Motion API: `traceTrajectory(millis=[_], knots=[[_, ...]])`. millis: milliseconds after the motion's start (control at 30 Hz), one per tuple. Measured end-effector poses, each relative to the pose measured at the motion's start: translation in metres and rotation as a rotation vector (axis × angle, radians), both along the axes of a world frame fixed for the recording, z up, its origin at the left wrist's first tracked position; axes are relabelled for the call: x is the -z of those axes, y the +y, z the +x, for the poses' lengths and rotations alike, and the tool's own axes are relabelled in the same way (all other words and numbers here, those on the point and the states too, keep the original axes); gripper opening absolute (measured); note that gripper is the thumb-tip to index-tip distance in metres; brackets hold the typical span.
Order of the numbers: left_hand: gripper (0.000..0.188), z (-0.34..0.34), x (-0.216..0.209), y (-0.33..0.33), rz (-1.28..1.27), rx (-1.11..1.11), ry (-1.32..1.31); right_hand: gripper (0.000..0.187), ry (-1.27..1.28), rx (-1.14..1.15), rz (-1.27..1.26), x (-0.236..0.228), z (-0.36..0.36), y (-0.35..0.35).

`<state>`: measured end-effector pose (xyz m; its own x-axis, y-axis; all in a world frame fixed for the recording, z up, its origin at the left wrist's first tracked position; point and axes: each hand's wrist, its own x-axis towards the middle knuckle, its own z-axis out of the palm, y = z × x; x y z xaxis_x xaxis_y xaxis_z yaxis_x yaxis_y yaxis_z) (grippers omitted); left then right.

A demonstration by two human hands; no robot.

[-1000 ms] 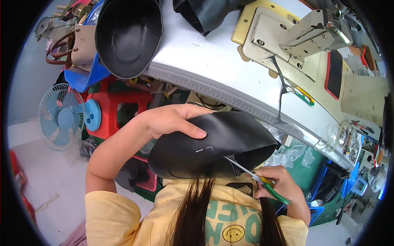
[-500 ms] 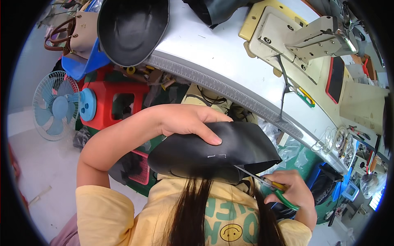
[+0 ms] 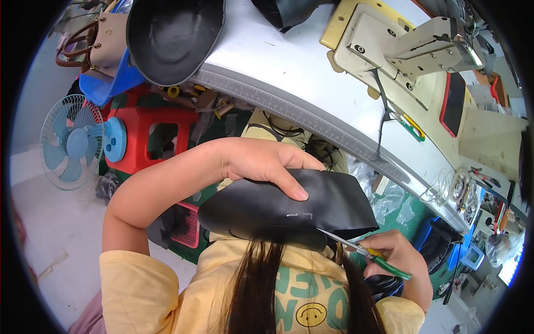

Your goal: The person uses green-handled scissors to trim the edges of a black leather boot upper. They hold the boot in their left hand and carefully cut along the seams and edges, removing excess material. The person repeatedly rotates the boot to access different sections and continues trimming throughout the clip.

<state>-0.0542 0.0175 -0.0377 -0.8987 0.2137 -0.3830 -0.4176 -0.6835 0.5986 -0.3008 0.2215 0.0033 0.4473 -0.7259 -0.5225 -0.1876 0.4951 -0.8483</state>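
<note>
Fan: light blue, round cage (image 3: 78,143), at the far left, its round base just beside the red stool (image 3: 133,153)
Handbag: pale, with brown handles (image 3: 111,42), above a blue bin (image 3: 114,88)
Oval piece: black and smooth (image 3: 175,42), at the left end of the white table (image 3: 278,55), overhanging its edge
Basket: pink, perforated (image 3: 189,227), low down, just below the left forearm
Left hand: gripping the black piece (image 3: 334,195) by its upper edge, the thumb flat on the near face, most of the fingers hidden behind; hand (image 3: 270,167)
Black piece: curled over on itself, held in front of the yellow shirt (image 3: 222,273), two short pale marks on its face
Ruler strip: grey (image 3: 300,114), along the near edge of the table
Scissors: green and yellow handles (image 3: 384,261), blades pointing up and left to the piece's lower edge; whether they are parted, I cannot tell
Right hand: closed around the scissors' handles (image 3: 397,253)
Snips: yellow and green (image 3: 413,128), beside the sewing machine (image 3: 425,50)
</note>
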Motion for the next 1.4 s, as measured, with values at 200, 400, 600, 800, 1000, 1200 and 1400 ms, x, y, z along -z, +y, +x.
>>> traceTrajectory(millis=[200, 400, 600, 800, 1000, 1200, 1400], knots=[[0.047, -0.003, 0.0, -0.002, -0.006, 0.004, 0.019, 0.05, -0.129, 0.028, 0.284, 0.004, -0.004, 0.005], [0.047, -0.008, 0.005, 0.0, 0.016, 0.056, -0.003, 0.05, 0.104, -0.05, 0.01, -0.015, -0.004, -0.005], [0.035, -0.019, -0.002, 0.004, -0.456, 0.138, 0.071, 0.049, 0.24, -0.081, -0.06, -0.02, -0.001, -0.002], [0.076, -0.002, -0.04, 0.057, -1.879, -0.061, 0.237, 0.047, 0.217, 0.079, 0.044, -0.014, -0.009, 0.004], [0.078, 0.006, -0.014, 0.068, -1.69, 0.077, 0.234, 0.046, 0.153, -0.025, 0.222, -0.009, -0.017, 0.002], [0.07, 0.001, -0.013, 0.069, -1.578, 0.154, 0.269, 0.046, 0.084, -0.008, 0.304, -0.019, -0.022, -0.001], [0.069, 0.0, -0.014, 0.07, -1.604, 0.176, 0.275, 0.045, 0.201, -0.079, 0.282, -0.03, -0.021, -0.006]])
